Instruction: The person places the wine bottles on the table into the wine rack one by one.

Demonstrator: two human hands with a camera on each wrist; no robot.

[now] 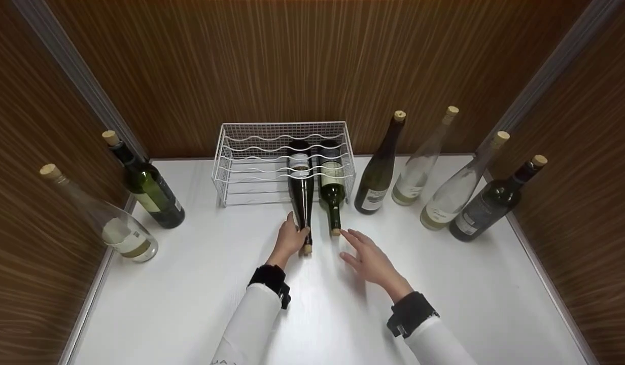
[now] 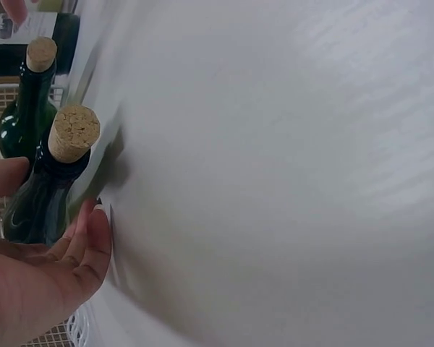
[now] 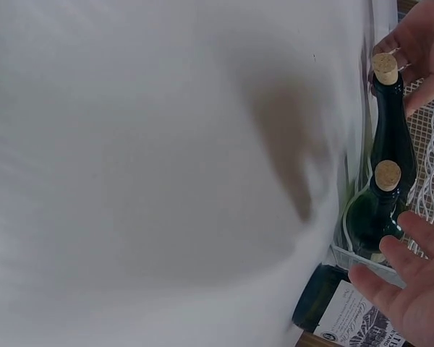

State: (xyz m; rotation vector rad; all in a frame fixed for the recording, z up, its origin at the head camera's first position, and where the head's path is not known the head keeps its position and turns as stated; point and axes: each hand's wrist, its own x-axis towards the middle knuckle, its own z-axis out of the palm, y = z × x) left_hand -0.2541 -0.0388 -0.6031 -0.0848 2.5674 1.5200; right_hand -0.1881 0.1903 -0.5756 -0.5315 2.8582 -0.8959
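A dark corked bottle [image 1: 302,195] lies on its side — its neck between the thumb and fingers of the left hand [image 1: 290,238]. A green, pale-labelled bottle [image 1: 333,194] lies alongside — its corked mouth just beside the fingertips of the right hand [image 1: 372,259].

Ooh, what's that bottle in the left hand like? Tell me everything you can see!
The bottle is long, dark and shiny, like glass, with a pale label and a speckled cork in its mouth. It lies in the white wire rack, its neck sticking out the front. The left hand holds that neck. I can't tell whether anything's inside.
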